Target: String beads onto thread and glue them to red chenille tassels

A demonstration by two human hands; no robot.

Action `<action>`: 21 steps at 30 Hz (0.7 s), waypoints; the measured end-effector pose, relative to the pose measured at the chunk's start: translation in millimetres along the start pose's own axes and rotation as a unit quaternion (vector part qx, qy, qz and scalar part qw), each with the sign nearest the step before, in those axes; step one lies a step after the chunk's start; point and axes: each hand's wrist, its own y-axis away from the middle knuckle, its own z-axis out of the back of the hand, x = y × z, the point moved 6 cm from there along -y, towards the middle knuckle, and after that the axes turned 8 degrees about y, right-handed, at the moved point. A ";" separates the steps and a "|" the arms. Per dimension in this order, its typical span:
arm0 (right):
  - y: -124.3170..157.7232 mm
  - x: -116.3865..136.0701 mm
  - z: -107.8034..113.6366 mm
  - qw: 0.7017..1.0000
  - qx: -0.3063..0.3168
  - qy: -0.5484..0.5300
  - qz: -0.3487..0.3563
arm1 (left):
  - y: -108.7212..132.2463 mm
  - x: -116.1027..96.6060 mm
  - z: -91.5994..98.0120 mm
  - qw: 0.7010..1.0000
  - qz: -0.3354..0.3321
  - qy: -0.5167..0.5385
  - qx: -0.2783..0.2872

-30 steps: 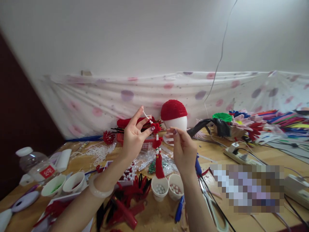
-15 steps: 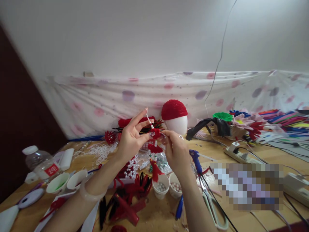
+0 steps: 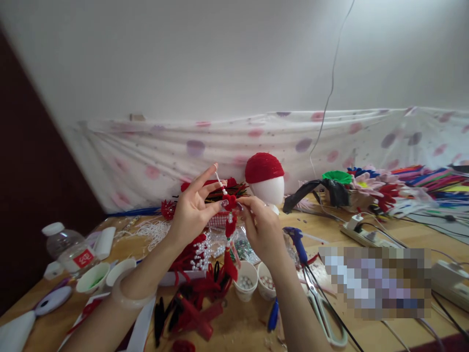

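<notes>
A beaded hanging charm [image 3: 230, 228] of fuzzy red pieces dangles between my two hands, above the table. My left hand [image 3: 193, 209] carries its white cord loop on the raised index finger, with the thumb against the upper red piece. The right hand [image 3: 263, 231] pinches that same piece from the other side between thumb and fingers. Below it hang pale beads, a second red piece and a red tassel [image 3: 230, 269]. The tassel hangs beside a white paper cup [image 3: 245, 283] that holds pearly beads. Fingertips partly hide the upper piece.
Behind stands a white foam head [image 3: 269, 190] with a red cap. A glue gun [image 3: 297, 244] and scissors [image 3: 322, 313] lie right. On the left are a plastic bottle [image 3: 69, 247] and white bowls [image 3: 93, 278]. Red fuzzy stems [image 3: 198, 313] lie in front; a power strip [image 3: 361, 237] sits right.
Both hands and the charm have shifted slightly left. The lower red piece has turned and now looks narrower, and the tassel has swung a little. The grip looks the same.
</notes>
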 end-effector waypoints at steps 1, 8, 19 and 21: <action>0.1 -0.4 -1.5 1.000 0.000 -0.002 -0.003 | 1.0 -0.5 -0.2 1.000 0.005 0.000 0.000; 2.5 -6.8 -8.2 0.997 -0.004 -0.047 -0.059 | 3.4 -1.1 0.3 1.000 0.009 0.022 -0.016; 5.5 -22.7 -10.9 0.957 -0.008 -0.236 -0.168 | 2.1 -8.5 15.6 0.998 0.000 0.050 -0.044; 6.6 -19.6 -13.9 0.952 0.020 -0.255 -0.166 | 3.0 -9.7 15.4 0.998 0.006 0.049 -0.039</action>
